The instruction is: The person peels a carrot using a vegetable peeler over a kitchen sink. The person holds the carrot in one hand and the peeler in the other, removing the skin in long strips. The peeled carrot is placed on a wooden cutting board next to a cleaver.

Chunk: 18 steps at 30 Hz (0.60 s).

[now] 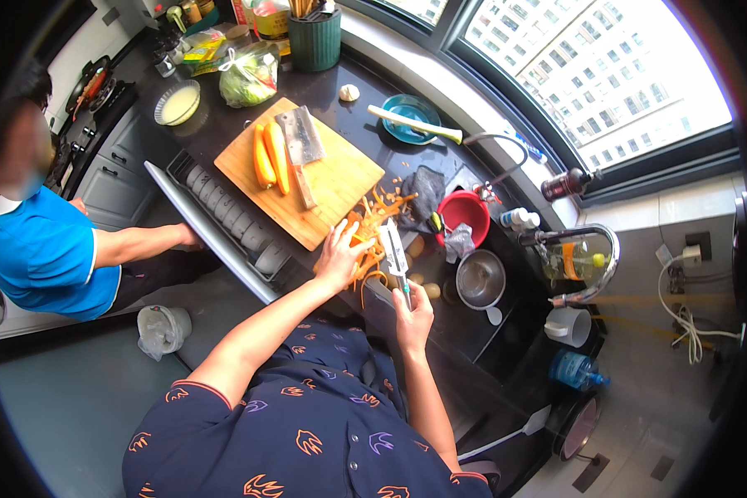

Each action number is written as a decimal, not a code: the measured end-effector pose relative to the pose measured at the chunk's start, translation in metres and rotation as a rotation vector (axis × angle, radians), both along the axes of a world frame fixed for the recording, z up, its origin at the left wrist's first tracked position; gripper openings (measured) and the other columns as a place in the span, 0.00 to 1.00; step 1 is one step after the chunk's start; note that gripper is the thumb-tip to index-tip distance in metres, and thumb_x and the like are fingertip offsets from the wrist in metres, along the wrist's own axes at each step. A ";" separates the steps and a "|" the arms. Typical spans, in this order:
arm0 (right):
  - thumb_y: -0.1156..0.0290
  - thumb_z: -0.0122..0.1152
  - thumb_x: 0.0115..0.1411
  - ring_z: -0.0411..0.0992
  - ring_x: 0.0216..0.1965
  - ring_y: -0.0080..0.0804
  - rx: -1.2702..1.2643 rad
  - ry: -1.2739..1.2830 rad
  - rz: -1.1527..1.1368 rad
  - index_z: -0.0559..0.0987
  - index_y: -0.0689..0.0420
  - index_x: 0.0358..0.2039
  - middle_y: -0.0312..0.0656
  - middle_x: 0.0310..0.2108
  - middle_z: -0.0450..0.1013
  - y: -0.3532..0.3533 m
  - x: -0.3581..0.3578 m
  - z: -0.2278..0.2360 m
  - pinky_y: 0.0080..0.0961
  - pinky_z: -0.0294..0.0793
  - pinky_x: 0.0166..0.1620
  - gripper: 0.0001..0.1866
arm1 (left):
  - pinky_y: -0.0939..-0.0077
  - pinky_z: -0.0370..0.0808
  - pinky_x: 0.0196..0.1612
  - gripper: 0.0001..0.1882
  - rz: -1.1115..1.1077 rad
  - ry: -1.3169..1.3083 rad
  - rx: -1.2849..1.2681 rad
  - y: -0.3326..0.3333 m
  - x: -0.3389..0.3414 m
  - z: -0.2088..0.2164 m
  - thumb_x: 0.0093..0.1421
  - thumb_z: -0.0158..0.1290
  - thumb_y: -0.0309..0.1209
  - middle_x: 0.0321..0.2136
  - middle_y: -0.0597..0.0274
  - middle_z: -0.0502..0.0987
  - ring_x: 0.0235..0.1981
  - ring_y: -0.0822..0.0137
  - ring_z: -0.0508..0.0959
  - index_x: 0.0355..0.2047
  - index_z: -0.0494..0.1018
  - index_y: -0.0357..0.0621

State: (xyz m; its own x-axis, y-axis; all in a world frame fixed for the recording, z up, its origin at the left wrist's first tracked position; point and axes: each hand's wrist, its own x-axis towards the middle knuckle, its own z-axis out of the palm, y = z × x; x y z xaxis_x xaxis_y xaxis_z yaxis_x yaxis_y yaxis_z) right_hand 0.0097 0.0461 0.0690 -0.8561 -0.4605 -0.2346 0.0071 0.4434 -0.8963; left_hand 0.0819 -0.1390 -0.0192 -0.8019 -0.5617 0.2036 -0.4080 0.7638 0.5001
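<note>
1. The left hand [340, 253] lies spread, fingers fanned over a heap of carrot peels [378, 224] on the dark counter [340, 124].
2. The right hand [412, 314] is closed around a peeler [395, 256], blade pointing away from the person.
3. Just beside the peels sits a wooden cutting board [332, 178] with two peeled carrots [270, 155] and a cleaver [299, 149].
4. A red bowl [465, 212] and a steel bowl [480, 278] stand to the right.
5. Another person [50, 249] reaches into an open dish drawer [224, 212] on the left.
</note>
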 end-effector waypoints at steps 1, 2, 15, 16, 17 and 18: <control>0.67 0.67 0.62 0.64 0.24 0.13 0.003 -0.006 -0.019 0.80 0.60 0.45 0.29 0.22 0.71 0.012 0.003 -0.002 0.18 0.65 0.28 0.15 | 0.47 0.56 0.70 0.11 -0.043 -0.057 0.054 0.004 0.000 0.015 0.54 0.62 0.29 0.58 0.48 0.72 0.67 0.46 0.62 0.38 0.84 0.54; 0.67 0.67 0.62 0.64 0.24 0.13 0.003 -0.009 -0.030 0.80 0.60 0.45 0.29 0.22 0.71 0.022 0.005 -0.003 0.18 0.65 0.29 0.15 | 0.47 0.56 0.70 0.09 -0.077 -0.111 0.105 0.004 0.002 0.031 0.53 0.64 0.31 0.56 0.50 0.74 0.66 0.47 0.63 0.36 0.84 0.53; 0.66 0.67 0.61 0.63 0.24 0.15 -0.010 0.007 -0.001 0.80 0.60 0.45 0.30 0.21 0.70 0.079 0.013 -0.015 0.20 0.65 0.29 0.15 | 0.54 0.59 0.68 0.25 0.140 0.070 0.164 0.047 0.035 0.038 0.60 0.57 0.28 0.63 0.44 0.64 0.65 0.43 0.61 0.59 0.72 0.51; 0.66 0.67 0.61 0.63 0.24 0.15 -0.025 0.014 0.009 0.80 0.60 0.46 0.30 0.21 0.69 0.078 0.014 -0.015 0.20 0.65 0.29 0.15 | 0.53 0.59 0.68 0.24 0.113 0.024 0.142 0.047 0.038 0.036 0.61 0.57 0.28 0.63 0.46 0.65 0.65 0.44 0.62 0.58 0.73 0.49; 0.65 0.68 0.61 0.67 0.23 0.18 -0.028 0.049 0.016 0.80 0.58 0.47 0.34 0.20 0.72 0.078 0.015 -0.015 0.23 0.68 0.29 0.16 | 0.53 0.59 0.68 0.22 0.087 -0.021 0.120 0.044 0.043 0.032 0.61 0.56 0.27 0.62 0.47 0.66 0.65 0.44 0.63 0.57 0.73 0.48; 0.64 0.68 0.60 0.70 0.23 0.21 -0.008 0.093 0.031 0.81 0.57 0.47 0.37 0.21 0.73 0.077 0.015 -0.012 0.25 0.69 0.30 0.16 | 0.53 0.60 0.67 0.18 0.070 -0.028 0.101 0.045 0.045 0.030 0.61 0.56 0.28 0.60 0.50 0.69 0.64 0.45 0.64 0.53 0.75 0.47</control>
